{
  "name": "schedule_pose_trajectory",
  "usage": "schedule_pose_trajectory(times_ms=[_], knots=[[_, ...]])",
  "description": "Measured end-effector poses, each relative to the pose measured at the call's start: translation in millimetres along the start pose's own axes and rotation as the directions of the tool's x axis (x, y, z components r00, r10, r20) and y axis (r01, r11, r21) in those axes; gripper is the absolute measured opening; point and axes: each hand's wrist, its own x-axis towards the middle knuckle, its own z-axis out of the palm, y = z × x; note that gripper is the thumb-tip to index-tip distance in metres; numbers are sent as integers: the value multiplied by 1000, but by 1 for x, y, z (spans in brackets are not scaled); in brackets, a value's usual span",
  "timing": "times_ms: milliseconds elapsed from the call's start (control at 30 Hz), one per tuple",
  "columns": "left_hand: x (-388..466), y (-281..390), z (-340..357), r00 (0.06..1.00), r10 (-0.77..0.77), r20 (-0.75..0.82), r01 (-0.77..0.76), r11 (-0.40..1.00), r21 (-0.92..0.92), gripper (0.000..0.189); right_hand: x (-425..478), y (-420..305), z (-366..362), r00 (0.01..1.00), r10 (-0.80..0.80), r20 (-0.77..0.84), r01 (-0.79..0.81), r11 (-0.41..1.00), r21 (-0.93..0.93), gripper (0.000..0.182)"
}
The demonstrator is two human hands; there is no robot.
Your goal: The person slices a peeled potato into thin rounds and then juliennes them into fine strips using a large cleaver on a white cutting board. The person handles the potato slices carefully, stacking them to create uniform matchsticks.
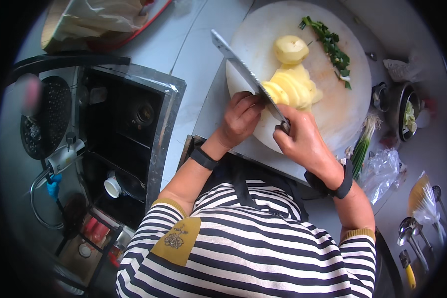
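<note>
My right hand [300, 136] grips the handle of a kitchen cleaver [242, 69], its blade slanting up and left across the round cutting board [342, 111]. Curled fingers of my left hand [242, 119] rest against the blade's left side; whether anything lies under them is hidden. Overlapping potato slices [294, 89] fan out on the board to the right of the blade. Just above them sits a peeled whole potato [291, 49]. Chopped green leaves [331, 48] form a strip along the board's upper right.
To the left is a dark sink [123, 97] with a white cup [113, 187] inside. Right of the board lie spring onions [363, 152], a clear plastic bag [381, 171] and a metal bowl [403, 123] of cut vegetable. Several spoons [409, 234] are at lower right.
</note>
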Motion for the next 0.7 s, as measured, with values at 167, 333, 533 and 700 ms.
schedule_pose_trajectory(times_ms=[167,333,533,700], knots=[[16,9,-7,995,-24,92,24,1000,6,28,-46,-4,-29,953,-124,-276,149,986,74,35],[86,38,-44,906,-323,272,331,943,19,38,-100,11,-69,902,22,-431,43,989,141,34],[147,-16,7,819,-383,426,281,917,284,63,-138,53,-88,874,109,-474,-17,981,193,29],[163,-49,50,760,-346,550,231,935,268,72,-144,91,-83,878,47,-476,40,985,170,26]])
